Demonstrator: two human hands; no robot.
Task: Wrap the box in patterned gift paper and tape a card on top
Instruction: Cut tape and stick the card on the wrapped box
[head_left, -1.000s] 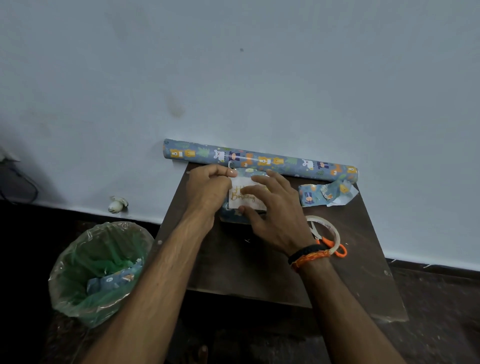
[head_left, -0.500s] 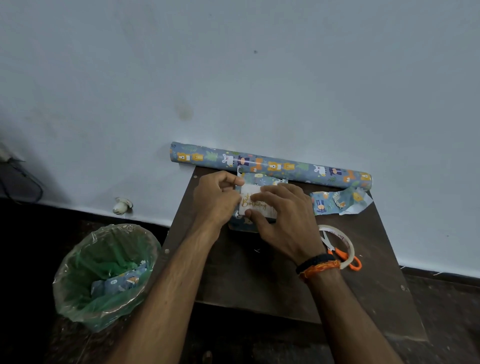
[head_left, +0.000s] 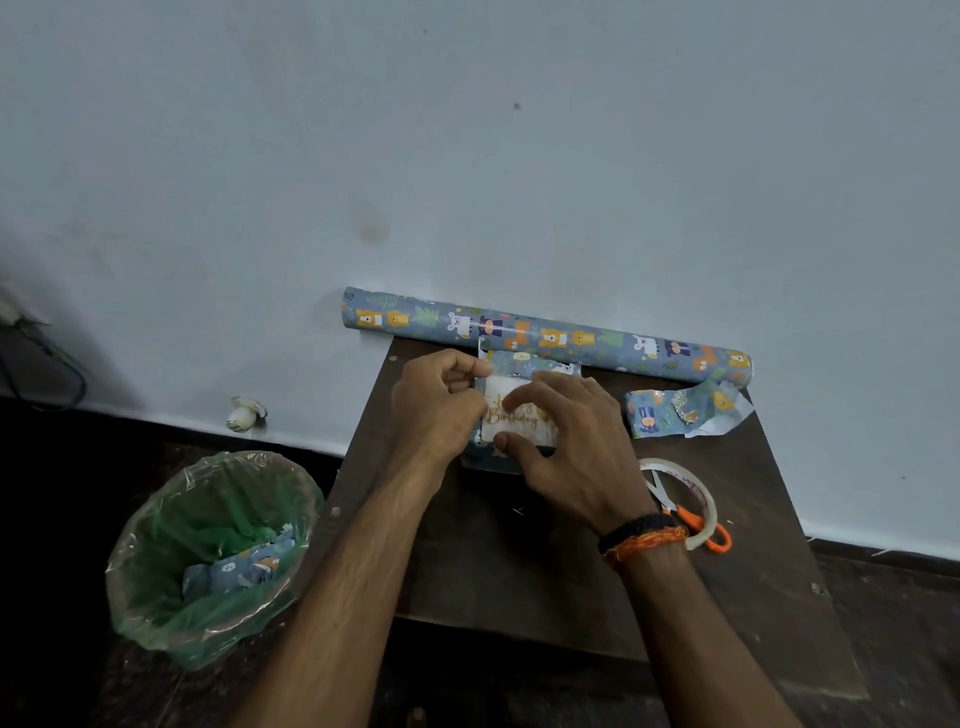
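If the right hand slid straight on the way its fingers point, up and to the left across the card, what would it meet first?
Probably the left hand, which pinches the card at its left edge, right in front of the right hand fingertips. How high each hand sits is hard to judge from this one view.

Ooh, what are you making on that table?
A present. The box is already wrapped in blue animal paper, and a white birthday card lies on top of it. The left hand pinches the card's left edge while the right hand presses it flat with spread fingers. The paper roll lies by the wall, and the tape ring and orange scissors sit to the right.
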